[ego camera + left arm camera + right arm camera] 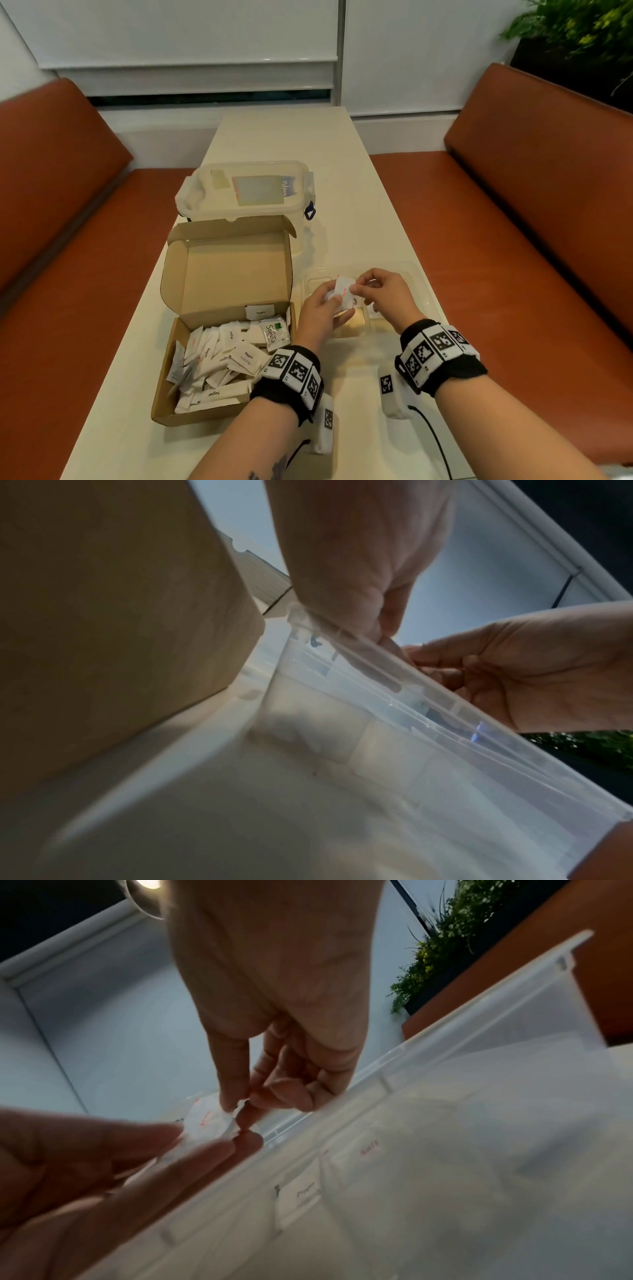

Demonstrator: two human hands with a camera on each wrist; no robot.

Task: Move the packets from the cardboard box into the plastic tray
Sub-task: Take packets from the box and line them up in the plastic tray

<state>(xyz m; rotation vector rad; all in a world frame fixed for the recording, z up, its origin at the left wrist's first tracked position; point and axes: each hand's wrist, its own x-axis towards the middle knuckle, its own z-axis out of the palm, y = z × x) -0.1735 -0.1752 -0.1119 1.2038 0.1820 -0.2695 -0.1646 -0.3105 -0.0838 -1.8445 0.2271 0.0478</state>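
Observation:
An open cardboard box at the left of the table holds several white packets marked Sugar, Pepper and Stevia. To its right lies a clear plastic tray with compartments. Above the tray my left hand grips a small bunch of white packets with red print. My right hand pinches one of them by its edge, thumb against forefinger. In the right wrist view the pinched packet shows between both hands, above the tray rim. Two packets lie in the tray.
A lidded clear plastic tub stands behind the cardboard box, whose lid stands upright. Orange bench seats flank the narrow white table. A green plant sits at the far right. Cables trail from both wrist cameras.

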